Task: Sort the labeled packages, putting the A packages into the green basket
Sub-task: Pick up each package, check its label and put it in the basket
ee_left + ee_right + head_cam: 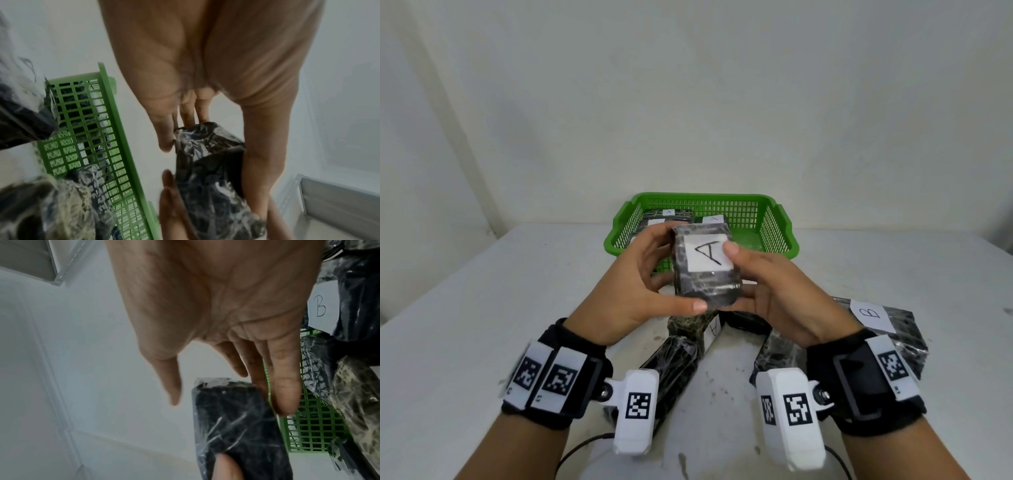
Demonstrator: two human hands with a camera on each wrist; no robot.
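Note:
Both hands hold up a dark plastic-wrapped package [705,267] with a white label marked A, just in front of the green basket [777,222]. My left hand [640,277] grips its left side, thumb along the bottom edge. My right hand [767,287] grips its right side, thumb on the label. The left wrist view shows the same package [211,162] between thumb and fingers, with the basket [88,123] beside it. In the right wrist view the package [232,423] sits between thumb and fingers. The basket holds at least two A packages [667,216].
On the white table [482,308] under my hands lie more wrapped packages: one with an A label [709,329], a dark one [671,363] near my left wrist, and one marked B [876,318] at the right. A white wall stands behind the basket.

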